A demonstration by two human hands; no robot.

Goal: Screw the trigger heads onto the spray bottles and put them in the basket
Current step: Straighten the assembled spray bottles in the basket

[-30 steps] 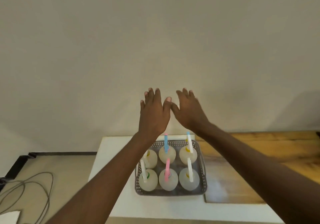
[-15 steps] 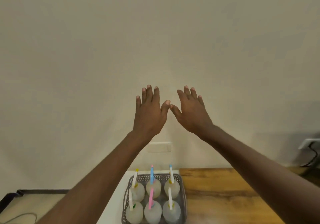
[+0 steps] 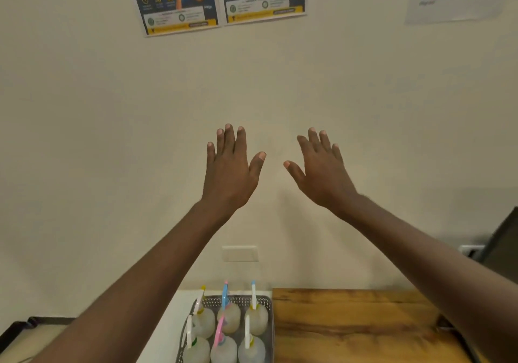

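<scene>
Left hand (image 3: 229, 177) and right hand (image 3: 322, 177), fingers straight and spread, holding nothing, now raised wider apart than a second ago; six translucent plastic spray bottles (image 3: 228, 318) with trigger heads fitted stand in perforated grey basket (image 3: 269, 332), task apparently complete.

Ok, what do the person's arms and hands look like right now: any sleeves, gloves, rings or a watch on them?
Both forearms are bare as far as the frame shows, with no sleeve in view. The left hand and the right hand wear no gloves; no rings, watch or wristband show. The fingernails are short and unpainted. Anything worn above the elbows is out of frame.
</scene>
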